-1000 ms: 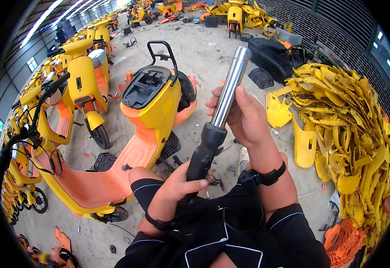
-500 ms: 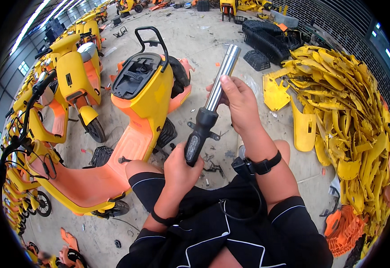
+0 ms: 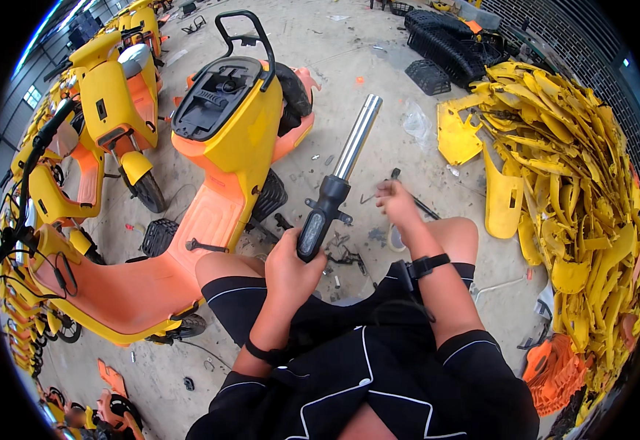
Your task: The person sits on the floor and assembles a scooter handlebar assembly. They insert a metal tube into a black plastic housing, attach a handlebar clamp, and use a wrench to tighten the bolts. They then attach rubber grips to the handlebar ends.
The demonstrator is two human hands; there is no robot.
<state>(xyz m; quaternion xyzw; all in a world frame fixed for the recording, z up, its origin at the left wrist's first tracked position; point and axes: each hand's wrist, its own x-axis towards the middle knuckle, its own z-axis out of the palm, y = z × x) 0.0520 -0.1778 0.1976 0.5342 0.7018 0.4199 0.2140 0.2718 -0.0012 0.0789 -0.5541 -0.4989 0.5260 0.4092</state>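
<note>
My left hand (image 3: pixel 292 271) is closed around the black lower end of a scooter fork leg (image 3: pixel 332 194). The fork leg tilts up and to the right; its bare chrome tube points away from me. On the black part are an oval reflector and small side lugs. My right hand (image 3: pixel 397 204) is off the tube, above my right knee, with fingers loosely bent and apart and nothing visible in them. Behind it a dark rod-like tool (image 3: pixel 427 209) shows in part, seemingly on the floor; my hand hides its middle.
A yellow and orange scooter (image 3: pixel 221 198) without a seat stands to the left, with more scooters (image 3: pixel 107 110) beyond. On the right rises a heap of yellow body panels (image 3: pixel 569 176), with orange panels (image 3: pixel 554 374) nearer me. Black baskets (image 3: pixel 444 48) lie far right. Small scraps (image 3: pixel 345 253) litter the floor.
My right hand has let go of the chrome tube and moved down toward my right knee. The left hand keeps hold of the fork leg, which has dropped slightly. The view has shifted a little.
</note>
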